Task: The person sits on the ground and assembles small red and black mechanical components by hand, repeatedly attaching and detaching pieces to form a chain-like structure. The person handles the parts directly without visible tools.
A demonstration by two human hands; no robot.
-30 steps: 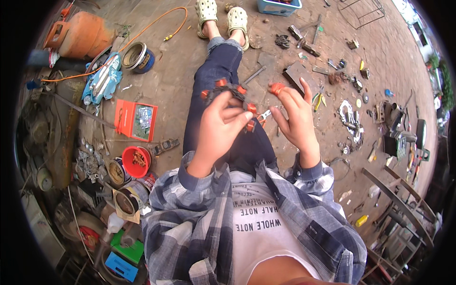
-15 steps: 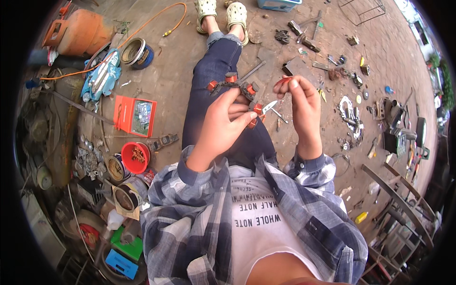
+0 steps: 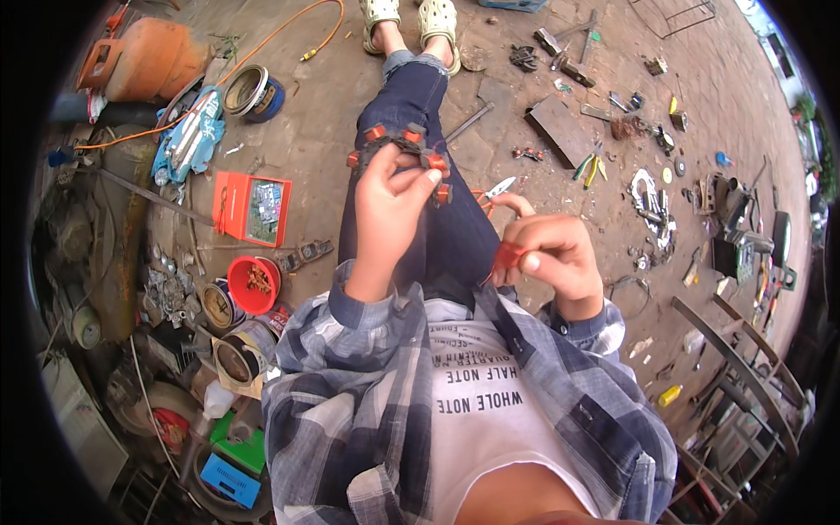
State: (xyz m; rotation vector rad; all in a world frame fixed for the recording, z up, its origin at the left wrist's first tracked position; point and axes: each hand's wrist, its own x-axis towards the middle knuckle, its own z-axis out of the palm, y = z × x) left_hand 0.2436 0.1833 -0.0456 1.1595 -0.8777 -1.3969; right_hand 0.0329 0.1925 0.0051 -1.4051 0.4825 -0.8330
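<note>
Raised over my thighs, my left hand point(image 3: 385, 210) is closed around a dark curved part point(image 3: 404, 143) with several red-orange blocks point(image 3: 436, 162) along it. Its exact kind I cannot make out. My right hand point(image 3: 556, 248), lower and closer to my body, pinches a small red piece point(image 3: 508, 255) between thumb and fingers. Scissors point(image 3: 500, 187) with orange handles appear just beyond the right fingertips, beside my thigh. Whether a finger touches them I cannot tell.
To the left stand a red bowl point(image 3: 275, 282), an open red case point(image 3: 222, 203), a paint can point(image 3: 272, 103) and an orange gas cylinder point(image 3: 168, 57). On the right lie a dark metal plate point(image 3: 560, 127), pliers point(image 3: 594, 168), a hammer point(image 3: 549, 41) and a curved metal frame point(image 3: 731, 348).
My left hand has moved left and slightly away with the dark part. My right hand has come down toward my body with the red piece, uncovering the metal plate and the ground beyond.
</note>
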